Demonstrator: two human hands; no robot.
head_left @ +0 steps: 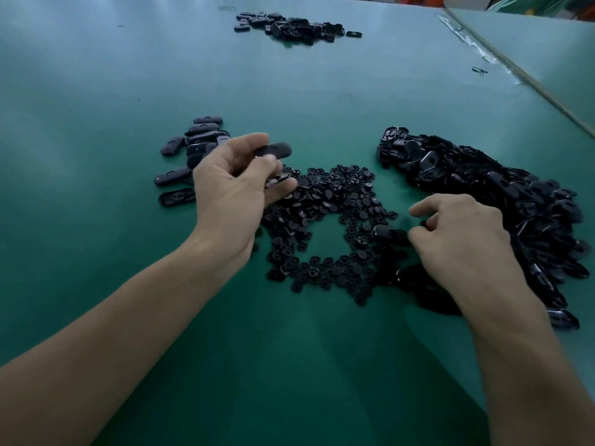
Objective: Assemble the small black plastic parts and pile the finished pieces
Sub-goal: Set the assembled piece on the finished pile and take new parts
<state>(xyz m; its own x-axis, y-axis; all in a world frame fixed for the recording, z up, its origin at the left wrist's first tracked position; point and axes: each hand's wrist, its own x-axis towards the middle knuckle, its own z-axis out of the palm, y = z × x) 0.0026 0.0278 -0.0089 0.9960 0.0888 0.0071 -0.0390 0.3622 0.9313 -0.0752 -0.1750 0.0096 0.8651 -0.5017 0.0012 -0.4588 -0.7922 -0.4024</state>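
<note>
Two grips are being worked at once in the head view, the only view.

- An oval piece [273, 150] is being pinched between thumb and fingertips of the left grip [238, 188], raised over the worktop [322, 101] just beside the finished pile [193, 149]. Something small is possibly being cupped under its lower fingers too, but it is too blurred to call.
- An oval shell [388, 233] is being pinched by the curled thumb and forefinger of the right grip [463, 239], at the right edge of the round-part heap [328, 201]. Whether it is lifted cannot be told.
- The unassembled shell heap [483, 188] is lying on the right, touching the right grip's far side.

Step, as judged: a finished piece is being taken to the left pile while the next shell is being fetched. Next, the piece needs releasing onto the pile without scattering it. A round part then needs seating squarely in the shell's slot, which calls for a firm press.

Surface: a green mat is being used as the worktop, with glare at far left. A second pile [296, 25] is lying well apart at the far end. A stray part [479, 70] is sitting near a taped seam [476, 46]. Little of the room is being shown, only blurred colour at top right.
</note>
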